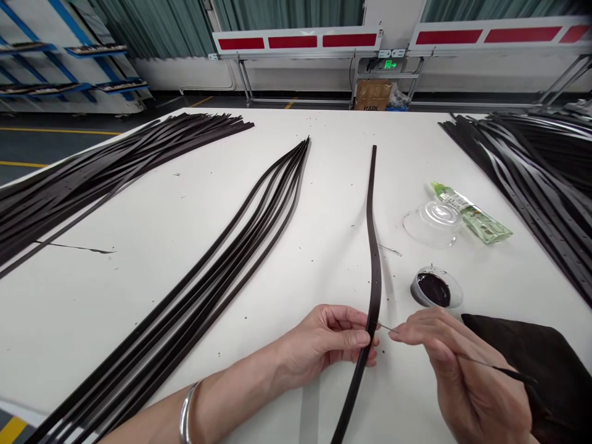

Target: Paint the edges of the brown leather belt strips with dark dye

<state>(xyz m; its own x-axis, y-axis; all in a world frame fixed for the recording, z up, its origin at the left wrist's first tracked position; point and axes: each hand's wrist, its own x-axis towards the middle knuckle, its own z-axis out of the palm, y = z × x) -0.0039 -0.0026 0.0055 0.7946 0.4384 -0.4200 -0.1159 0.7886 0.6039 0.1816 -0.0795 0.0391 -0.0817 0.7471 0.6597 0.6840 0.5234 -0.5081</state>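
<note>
My left hand pinches a long dark brown strap between thumb and fingers, holding it a little above the white table. The strap runs away from me, its far end narrow and small holes along it. In my right hand is a thin needle-like tool, closed between the fingers. Its tip is at the strap's right edge, just beside my left fingertips; whether it touches cannot be made out. Beyond my right hand stands a small clear cup of dark paste. A dark cloth lies partly under that hand.
Several loose straps lie left of my hand, joined at their far tips. Larger strap piles rest at the far left and right. A clear lid and a green tube lie on the white table.
</note>
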